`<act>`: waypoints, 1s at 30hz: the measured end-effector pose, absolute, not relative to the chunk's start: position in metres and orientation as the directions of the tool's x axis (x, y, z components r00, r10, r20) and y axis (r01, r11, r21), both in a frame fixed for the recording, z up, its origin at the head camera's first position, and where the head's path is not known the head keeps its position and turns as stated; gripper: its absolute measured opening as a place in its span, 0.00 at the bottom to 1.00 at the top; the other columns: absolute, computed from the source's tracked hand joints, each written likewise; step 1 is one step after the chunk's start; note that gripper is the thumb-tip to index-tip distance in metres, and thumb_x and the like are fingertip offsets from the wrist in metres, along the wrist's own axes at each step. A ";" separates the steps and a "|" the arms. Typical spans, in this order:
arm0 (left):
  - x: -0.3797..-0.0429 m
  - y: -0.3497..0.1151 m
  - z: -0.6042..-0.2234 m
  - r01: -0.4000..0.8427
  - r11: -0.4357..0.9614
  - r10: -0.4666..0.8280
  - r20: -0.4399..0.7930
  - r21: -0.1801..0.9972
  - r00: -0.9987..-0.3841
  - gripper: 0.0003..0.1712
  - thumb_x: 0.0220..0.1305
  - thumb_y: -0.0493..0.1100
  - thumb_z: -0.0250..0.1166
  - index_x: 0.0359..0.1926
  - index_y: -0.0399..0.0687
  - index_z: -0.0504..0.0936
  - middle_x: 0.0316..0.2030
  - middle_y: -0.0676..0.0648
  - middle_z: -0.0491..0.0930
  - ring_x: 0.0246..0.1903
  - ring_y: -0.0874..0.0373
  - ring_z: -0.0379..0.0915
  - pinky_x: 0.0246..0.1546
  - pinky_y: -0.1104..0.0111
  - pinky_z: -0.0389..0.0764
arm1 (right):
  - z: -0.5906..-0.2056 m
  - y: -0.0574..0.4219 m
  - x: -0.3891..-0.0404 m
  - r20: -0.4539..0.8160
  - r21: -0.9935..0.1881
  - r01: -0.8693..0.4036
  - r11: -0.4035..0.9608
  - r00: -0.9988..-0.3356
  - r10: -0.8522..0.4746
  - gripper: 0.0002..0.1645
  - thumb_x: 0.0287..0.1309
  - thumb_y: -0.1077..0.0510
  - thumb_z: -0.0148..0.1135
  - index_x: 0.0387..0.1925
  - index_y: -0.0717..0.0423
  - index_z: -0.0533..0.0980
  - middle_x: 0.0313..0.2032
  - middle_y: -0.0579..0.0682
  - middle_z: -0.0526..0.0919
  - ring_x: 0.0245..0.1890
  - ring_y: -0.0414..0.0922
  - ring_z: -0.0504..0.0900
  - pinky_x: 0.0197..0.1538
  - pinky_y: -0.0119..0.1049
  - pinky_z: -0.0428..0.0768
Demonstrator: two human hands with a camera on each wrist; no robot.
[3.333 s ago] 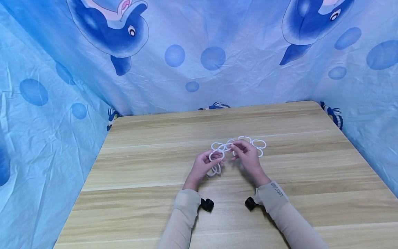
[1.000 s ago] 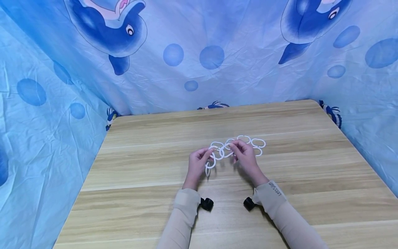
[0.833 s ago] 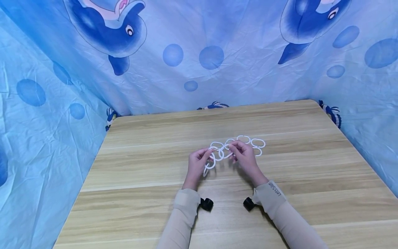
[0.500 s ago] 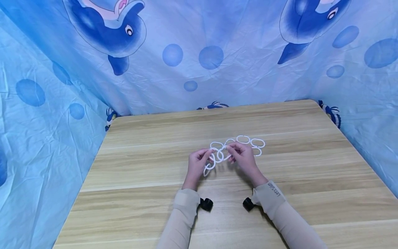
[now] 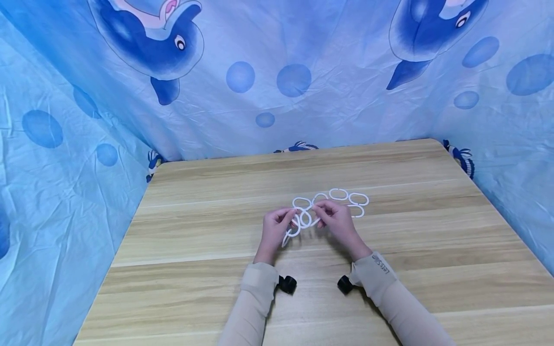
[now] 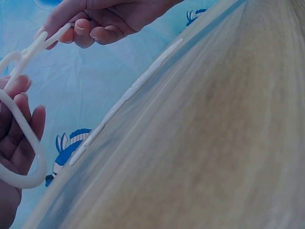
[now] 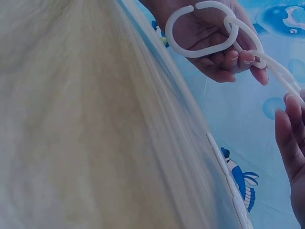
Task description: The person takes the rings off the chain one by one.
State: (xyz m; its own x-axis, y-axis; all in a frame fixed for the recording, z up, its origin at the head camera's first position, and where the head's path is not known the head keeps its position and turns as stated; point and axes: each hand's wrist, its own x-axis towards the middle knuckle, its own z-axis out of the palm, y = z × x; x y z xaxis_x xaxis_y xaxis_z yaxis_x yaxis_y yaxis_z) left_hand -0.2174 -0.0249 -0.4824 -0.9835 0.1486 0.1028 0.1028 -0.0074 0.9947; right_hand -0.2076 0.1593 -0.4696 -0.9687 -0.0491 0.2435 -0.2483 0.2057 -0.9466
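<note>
A short chain of white plastic C-shaped links (image 5: 305, 226) spans my two hands just above the table. My left hand (image 5: 272, 229) pinches one link between thumb and fingers, and linked pieces hang beneath it. One hanging link (image 7: 205, 51), with a gap in its loop, shows in the right wrist view. My right hand (image 5: 342, 225) pinches the chain's other end link; its fingers hide part of it. Behind the hands lie several loose white links, including an oval one (image 5: 358, 193) at the right and another (image 5: 301, 198) just beyond the chain.
The wooden table (image 5: 195, 269) carries the links near its middle. A blue curtain (image 5: 337, 115) printed with dolphins hangs close behind its far edge and along both sides. A black wrist-camera mount (image 5: 287, 284) sticks out from the left sleeve, another (image 5: 345, 284) from the right.
My left hand has shifted slightly left, and the hanging links now dangle differently. My right hand has moved a little nearer and left with its link, uncovering more of the loose links behind.
</note>
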 end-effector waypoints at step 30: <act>-0.217 -0.025 -0.483 0.111 0.002 0.120 0.110 0.994 -0.987 0.12 0.65 0.37 0.62 0.41 0.29 0.84 0.28 0.37 0.84 0.22 0.65 0.75 0.27 0.76 0.81 | -0.476 0.162 -0.208 0.242 -0.925 -0.253 0.285 -0.968 -0.071 0.10 0.62 0.60 0.63 0.36 0.66 0.81 0.21 0.60 0.82 0.14 0.37 0.76 0.20 0.42 0.82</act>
State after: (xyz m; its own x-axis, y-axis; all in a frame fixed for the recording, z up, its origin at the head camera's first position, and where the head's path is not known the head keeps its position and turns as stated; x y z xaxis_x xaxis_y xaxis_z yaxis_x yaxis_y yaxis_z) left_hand -0.2167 -0.0253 -0.4833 -0.9866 0.1202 0.1103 0.1113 0.0016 0.9938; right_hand -0.2083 0.1621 -0.4757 -0.9676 -0.0713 0.2423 -0.2525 0.2849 -0.9247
